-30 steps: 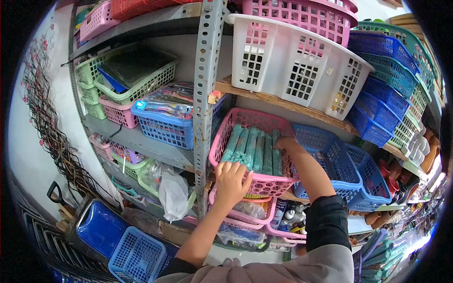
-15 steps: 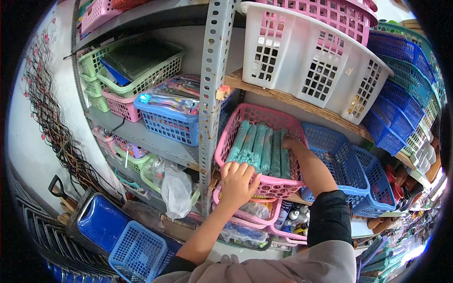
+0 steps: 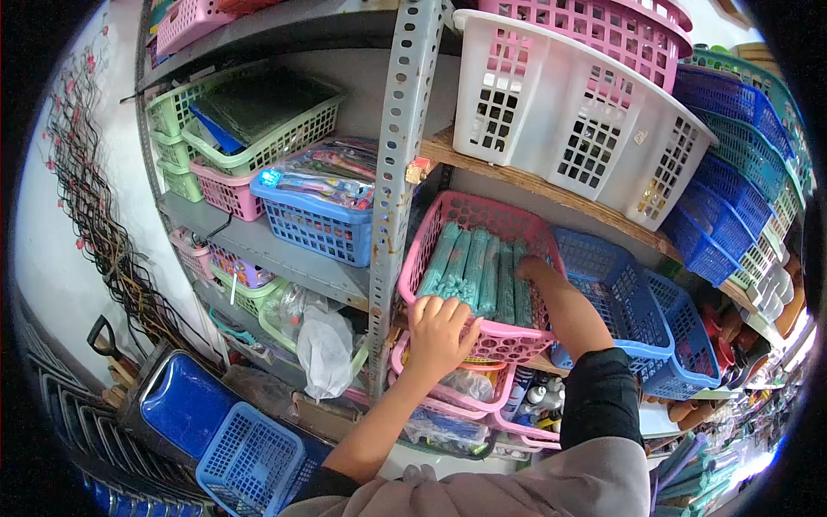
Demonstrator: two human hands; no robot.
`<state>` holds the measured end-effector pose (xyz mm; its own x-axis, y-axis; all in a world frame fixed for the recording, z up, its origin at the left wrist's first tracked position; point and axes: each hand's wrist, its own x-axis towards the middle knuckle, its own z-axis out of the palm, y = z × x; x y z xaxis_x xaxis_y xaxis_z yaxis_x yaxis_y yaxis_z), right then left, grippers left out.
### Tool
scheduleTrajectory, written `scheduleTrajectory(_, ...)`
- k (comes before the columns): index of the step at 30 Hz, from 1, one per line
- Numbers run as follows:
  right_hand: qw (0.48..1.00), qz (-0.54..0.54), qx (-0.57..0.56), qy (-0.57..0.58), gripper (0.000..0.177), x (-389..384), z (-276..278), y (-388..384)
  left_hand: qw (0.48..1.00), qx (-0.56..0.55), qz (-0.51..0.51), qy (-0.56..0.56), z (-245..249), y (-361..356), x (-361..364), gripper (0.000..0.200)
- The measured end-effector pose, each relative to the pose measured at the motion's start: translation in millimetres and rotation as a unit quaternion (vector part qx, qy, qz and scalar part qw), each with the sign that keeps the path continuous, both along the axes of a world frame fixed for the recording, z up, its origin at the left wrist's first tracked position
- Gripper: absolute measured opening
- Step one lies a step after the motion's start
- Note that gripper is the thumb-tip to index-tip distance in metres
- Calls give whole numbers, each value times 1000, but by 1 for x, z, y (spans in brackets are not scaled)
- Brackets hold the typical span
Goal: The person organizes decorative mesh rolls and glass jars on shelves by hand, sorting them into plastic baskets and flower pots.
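A pink plastic basket (image 3: 412, 246) stands on the shelf in front of me, tilted toward me. Inside it, several long green packets (image 3: 469, 267) in clear wrapping lie side by side. My left hand (image 3: 438, 336) is on the basket's near left rim, fingers hooked over the edge and thumb to the right. My right hand (image 3: 532, 269) reaches into the basket's right side, its fingers bent around the far end of the rightmost packet; the fingertips are partly hidden.
Blue baskets (image 3: 616, 289) stand to the right, beside the pink one. A large white basket (image 3: 534, 112) sits on the wooden shelf above. A perforated metal post (image 3: 401, 155) rises at the left. Below are more pink baskets (image 3: 491, 405); a blue basket (image 3: 250, 457) is at lower left.
The view has shifted slightly, so the post and baskets appear a little further right. Both hands keep their places at the pink basket.
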<state>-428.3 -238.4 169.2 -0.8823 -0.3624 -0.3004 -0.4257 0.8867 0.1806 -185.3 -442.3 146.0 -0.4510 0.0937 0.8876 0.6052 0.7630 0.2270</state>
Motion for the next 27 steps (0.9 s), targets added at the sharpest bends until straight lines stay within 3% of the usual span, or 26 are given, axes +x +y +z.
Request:
scheduleTrajectory(9, 998, -60, 4, -6, 57, -12, 17, 56, 1000, -10, -11, -23, 7, -2, 6, 21)
scheduleTrajectory(10, 997, -74, 4, -8, 57, 13, 23, 61, 1000, -11, -9, -20, 7, -2, 6, 20)
scheduleTrajectory(12, 976, 122, -145, 106, 44, 74, 44, 59, 1000, -8, -10, -13, 9, -1, 6, 18)
scheduleTrajectory(14, 961, 92, -239, 103, 42, 178, 98, 44, 999, 19, -15, -33, 16, 2, 12, 14)
scheduleTrajectory(17, 925, 125, -320, 163, 31, 273, 121, 62, 995, 94, -29, -1, 30, 23, 17, 15)
scheduleTrajectory(19, 898, 150, -334, 243, 29, 325, 116, 87, 985, 128, -114, -1, 45, 51, 26, 14)
scheduleTrajectory(22, 900, 22, -359, 247, 26, 406, 104, 120, 959, 136, -248, 25, 52, 115, 45, 11)
scheduleTrajectory(24, 893, -54, -354, 272, 25, 453, 86, 148, 905, 133, -404, 30, 52, 164, 63, 9)
scheduleTrajectory(27, 860, -223, -370, 273, 24, 528, 71, 174, 831, 108, -546, -12, 41, 238, 100, 9)
